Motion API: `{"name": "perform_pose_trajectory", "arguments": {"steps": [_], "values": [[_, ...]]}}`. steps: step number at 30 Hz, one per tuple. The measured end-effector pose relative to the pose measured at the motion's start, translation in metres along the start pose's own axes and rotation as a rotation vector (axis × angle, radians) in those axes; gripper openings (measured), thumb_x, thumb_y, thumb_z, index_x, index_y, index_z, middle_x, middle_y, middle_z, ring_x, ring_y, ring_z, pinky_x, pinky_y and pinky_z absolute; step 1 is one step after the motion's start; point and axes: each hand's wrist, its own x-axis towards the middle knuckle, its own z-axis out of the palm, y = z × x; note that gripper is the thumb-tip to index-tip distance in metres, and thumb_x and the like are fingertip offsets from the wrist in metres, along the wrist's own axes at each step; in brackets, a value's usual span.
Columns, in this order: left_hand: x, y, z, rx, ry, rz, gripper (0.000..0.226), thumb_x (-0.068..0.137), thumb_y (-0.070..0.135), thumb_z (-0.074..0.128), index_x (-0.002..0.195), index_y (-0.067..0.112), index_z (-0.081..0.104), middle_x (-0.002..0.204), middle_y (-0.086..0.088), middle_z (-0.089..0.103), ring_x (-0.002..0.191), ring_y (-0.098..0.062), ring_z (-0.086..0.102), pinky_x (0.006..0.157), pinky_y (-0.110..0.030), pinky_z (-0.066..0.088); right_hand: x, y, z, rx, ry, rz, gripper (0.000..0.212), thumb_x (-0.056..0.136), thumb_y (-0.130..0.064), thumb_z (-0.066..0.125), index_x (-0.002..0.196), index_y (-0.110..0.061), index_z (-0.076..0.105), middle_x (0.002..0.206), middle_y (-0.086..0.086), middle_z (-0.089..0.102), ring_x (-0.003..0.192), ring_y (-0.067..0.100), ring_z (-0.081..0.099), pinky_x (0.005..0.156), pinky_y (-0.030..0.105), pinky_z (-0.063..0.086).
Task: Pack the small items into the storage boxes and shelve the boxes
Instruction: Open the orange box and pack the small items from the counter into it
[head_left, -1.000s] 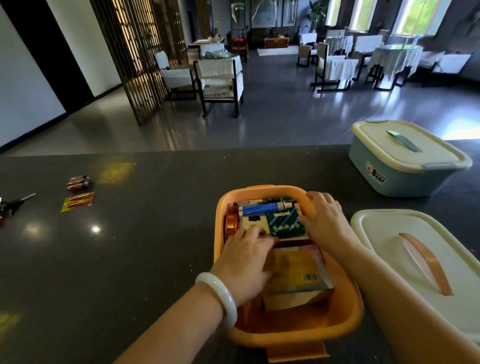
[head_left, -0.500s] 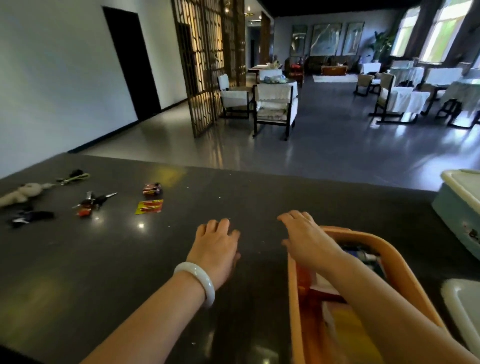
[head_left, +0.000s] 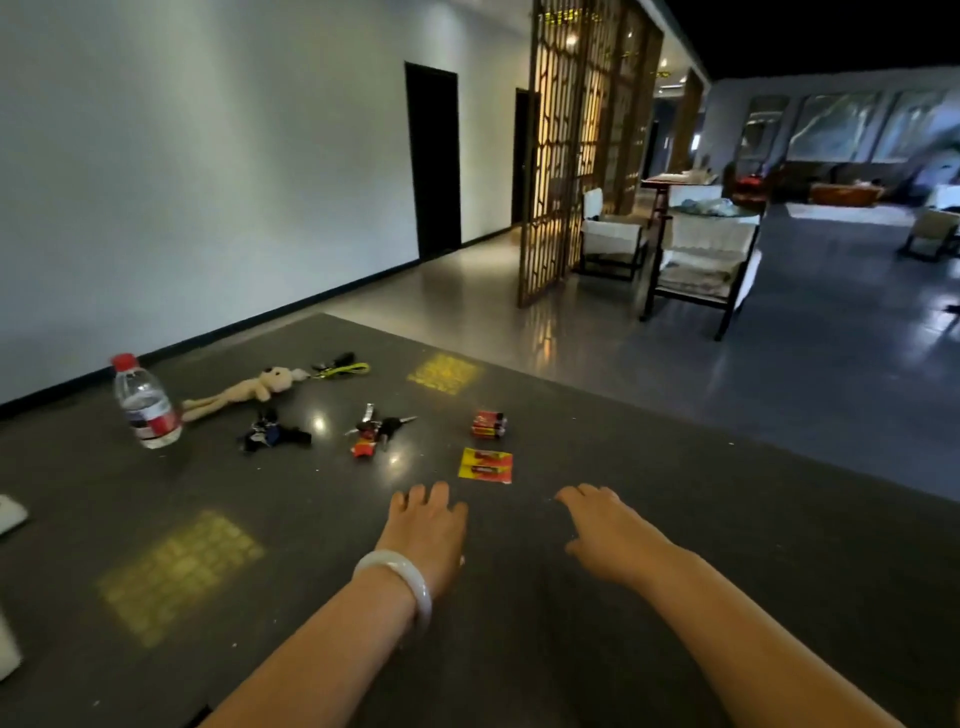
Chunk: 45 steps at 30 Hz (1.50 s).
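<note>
Small items lie on the dark counter (head_left: 649, 519): a yellow and red packet (head_left: 486, 465), a small red pack (head_left: 489, 423), a key bunch with a red tag (head_left: 375, 429), a dark key bunch (head_left: 271, 434), a plush toy keychain (head_left: 244, 389) and a key on a yellow-green strap (head_left: 340, 367). My left hand (head_left: 427, 530), with a white bangle at the wrist, hovers open just short of the yellow packet. My right hand (head_left: 608, 530) hovers open to its right, holding nothing. The storage boxes are out of view.
A water bottle (head_left: 144, 402) with a red cap stands at the counter's left. White edges of some objects (head_left: 8, 512) show at the far left. Beyond the counter are a grey floor, a wooden lattice screen (head_left: 571, 145) and chairs (head_left: 696, 265).
Both hands have left the orange box and moved left over the counter toward the loose items. The view has swung left, so the orange box and the lidded boxes are gone from sight.
</note>
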Motion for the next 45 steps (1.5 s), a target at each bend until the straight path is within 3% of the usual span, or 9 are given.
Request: {"name": "perform_pose_trajectory", "arguments": {"steps": [8, 15, 21, 30, 34, 39, 42, 45], "values": [[0.07, -0.084, 0.054, -0.111, -0.079, 0.003, 0.055, 0.094, 0.041, 0.053, 0.14, 0.016, 0.037, 0.147, -0.01, 0.029, 0.136, -0.032, 0.03, 0.111, -0.046, 0.027, 0.11, -0.037, 0.036, 0.151, -0.02, 0.114, 0.063, 0.085, -0.034, 0.067, 0.14, -0.023, 0.037, 0.142, 0.002, 0.041, 0.13, 0.019, 0.041, 0.104, 0.036, 0.039], [0.134, -0.106, 0.087, -0.253, -0.172, 0.071, 0.079, 0.093, 0.048, 0.052, 0.153, 0.022, 0.008, 0.161, -0.006, 0.004, 0.148, -0.029, 0.002, 0.118, -0.05, 0.015, 0.169, -0.037, 0.064, 0.257, 0.036, 0.246, 0.067, 0.084, -0.033, 0.069, 0.141, -0.02, 0.037, 0.14, 0.002, 0.042, 0.13, 0.02, 0.04, 0.106, 0.038, 0.039], [0.17, -0.109, 0.103, -0.31, -0.174, 0.096, 0.073, 0.094, 0.051, 0.048, 0.153, 0.025, 0.013, 0.161, -0.005, 0.007, 0.148, -0.029, 0.004, 0.118, -0.05, 0.015, 0.212, -0.031, 0.079, 0.194, 0.016, 0.184, 0.074, 0.089, -0.032, 0.063, 0.15, -0.023, 0.022, 0.156, -0.001, 0.024, 0.144, 0.022, 0.019, 0.116, 0.041, 0.021], [0.253, -0.09, 0.091, -0.42, -0.016, 0.109, 0.065, 0.096, 0.04, 0.05, 0.151, 0.03, 0.017, 0.159, 0.0, 0.012, 0.146, -0.027, 0.012, 0.114, -0.052, 0.022, 0.222, -0.015, 0.093, 0.14, 0.15, 0.149, 0.06, 0.083, -0.042, 0.066, 0.137, -0.027, 0.043, 0.129, -0.006, 0.042, 0.116, 0.012, 0.038, 0.104, 0.03, 0.035], [0.286, -0.071, 0.085, -0.426, 0.01, 0.139, 0.065, 0.094, 0.039, 0.052, 0.15, 0.027, 0.021, 0.157, -0.001, 0.014, 0.143, -0.028, 0.018, 0.112, -0.053, 0.025, 0.21, -0.001, 0.094, 0.207, 0.179, 0.166, 0.059, 0.081, -0.042, 0.069, 0.134, -0.029, 0.047, 0.128, -0.009, 0.043, 0.115, 0.008, 0.038, 0.103, 0.03, 0.037], [0.311, -0.061, 0.086, -0.369, -0.039, 0.227, 0.066, 0.095, 0.038, 0.053, 0.151, 0.027, 0.019, 0.16, 0.003, 0.008, 0.147, -0.025, 0.009, 0.113, -0.054, 0.022, 0.191, 0.011, 0.098, 0.238, 0.227, 0.211, 0.058, 0.082, -0.045, 0.067, 0.135, -0.031, 0.048, 0.128, -0.009, 0.041, 0.116, 0.007, 0.038, 0.105, 0.029, 0.037], [0.308, -0.06, 0.085, -0.417, -0.01, 0.228, 0.06, 0.092, 0.034, 0.059, 0.144, 0.026, 0.031, 0.152, 0.002, 0.027, 0.14, -0.025, 0.029, 0.11, -0.05, 0.03, 0.178, 0.011, 0.104, 0.24, 0.276, 0.245, 0.057, 0.082, -0.048, 0.066, 0.134, -0.032, 0.048, 0.126, -0.01, 0.041, 0.115, 0.006, 0.037, 0.104, 0.028, 0.037], [0.284, -0.057, 0.086, -0.417, 0.055, 0.284, 0.052, 0.086, 0.033, 0.066, 0.13, 0.027, 0.039, 0.131, 0.002, 0.04, 0.118, -0.023, 0.049, 0.101, -0.043, 0.041, 0.164, 0.007, 0.107, 0.229, 0.305, 0.277, 0.056, 0.083, -0.051, 0.064, 0.134, -0.032, 0.048, 0.124, -0.01, 0.042, 0.113, 0.006, 0.037, 0.102, 0.027, 0.034]]}}
